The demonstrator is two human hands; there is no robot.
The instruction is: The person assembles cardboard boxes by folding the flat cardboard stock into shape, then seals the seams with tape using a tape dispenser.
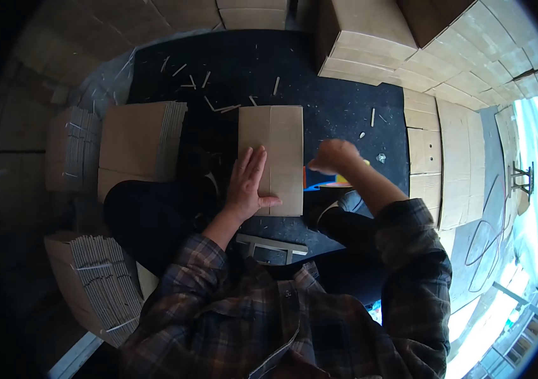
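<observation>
- One cardboard carton (285, 161) lies at the center of the head view.
- The left hand (249, 183) presses its top toward 8 o'clock, palm down, fingers extended, thumb spread.
- The right hand (335, 156), curled and slightly blurred, is just off its 3 o'clock edge; I can't tell whether it pinches anything.
- A blue-and-yellow object (342, 179) sits at 4 o'clock, partly hidden.
- Strips (206, 79) litter the dark floor (338, 101) around 11 o'clock.

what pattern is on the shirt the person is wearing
Plaid, brown and dark checks with thin lighter lines on the shirt, best seen in the head view.
</observation>
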